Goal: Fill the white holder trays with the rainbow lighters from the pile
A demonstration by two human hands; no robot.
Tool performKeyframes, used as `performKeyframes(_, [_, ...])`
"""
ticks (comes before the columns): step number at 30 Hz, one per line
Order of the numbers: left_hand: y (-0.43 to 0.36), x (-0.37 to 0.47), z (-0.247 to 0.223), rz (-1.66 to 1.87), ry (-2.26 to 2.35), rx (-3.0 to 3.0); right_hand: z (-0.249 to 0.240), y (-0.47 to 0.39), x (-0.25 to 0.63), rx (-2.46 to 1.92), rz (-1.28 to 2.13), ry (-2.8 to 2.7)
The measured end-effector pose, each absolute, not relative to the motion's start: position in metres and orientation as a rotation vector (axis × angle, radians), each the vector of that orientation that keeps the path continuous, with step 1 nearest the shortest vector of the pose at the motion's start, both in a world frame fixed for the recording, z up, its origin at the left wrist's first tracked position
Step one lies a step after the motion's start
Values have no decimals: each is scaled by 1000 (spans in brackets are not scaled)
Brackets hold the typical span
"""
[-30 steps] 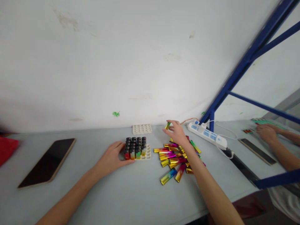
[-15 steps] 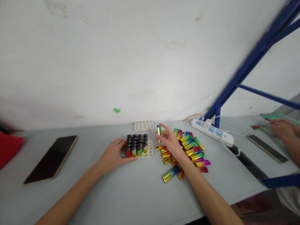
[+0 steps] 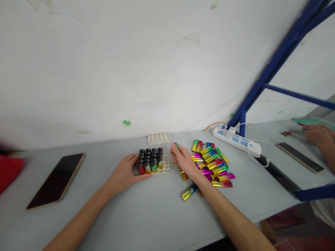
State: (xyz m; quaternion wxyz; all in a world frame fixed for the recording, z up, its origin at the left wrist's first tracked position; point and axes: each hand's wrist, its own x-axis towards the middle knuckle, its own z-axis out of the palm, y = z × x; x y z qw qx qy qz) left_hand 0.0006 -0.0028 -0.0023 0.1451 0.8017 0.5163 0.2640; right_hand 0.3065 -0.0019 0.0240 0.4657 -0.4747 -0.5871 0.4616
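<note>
On a grey tabletop [image 3: 131, 216] set against a white wall [image 3: 104, 87], a dark flat slab [image 3: 57, 181] lay toward the left, slanting from near the back edge toward the near side. Next came the left hand [image 3: 125, 172], resting on the tabletop, thumb and fingers spread and curved round the left side of a white tray [image 3: 166, 164]; how hard it pressed could not be told. In the tray stood packed lighters [image 3: 150, 161], long axes vertical, black tops up, filling all but the right-hand cells. Bracing well, in my judgement, meant light, level contact, so that the tray lay flat and nothing was nudged askew. A second tray [image 3: 158, 138] lay behind, by the tabletop's back edge. The right hand [image 3: 184, 161], well apart from the left, was over the left side of a loose pile [image 3: 220, 169], thumb and fingers closed on a single lighter [image 3: 177, 145]. A firm fingertip pinch, the lighter kept upright and clear of its neighbours, seemed the sound way to handle it. Only a short green part showed, pointing up and slightly left, so its long axis looked steep; which end was uppermost could not be told. Further right, the pile's metallic lighters mostly lay flat, long axes fanned in many directions, short of a white power strip [image 3: 237, 141] near the back edge
</note>
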Motion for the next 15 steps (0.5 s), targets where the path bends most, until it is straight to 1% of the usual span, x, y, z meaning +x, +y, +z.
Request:
performKeyframes(7, [-1, 0, -5, 779, 1447, 2305, 28, -8, 304, -1353, 899, -1551])
performKeyframes(15, [-1, 0, -4, 760, 1486, 2311, 32, -14, 303, -1338, 806, -1660])
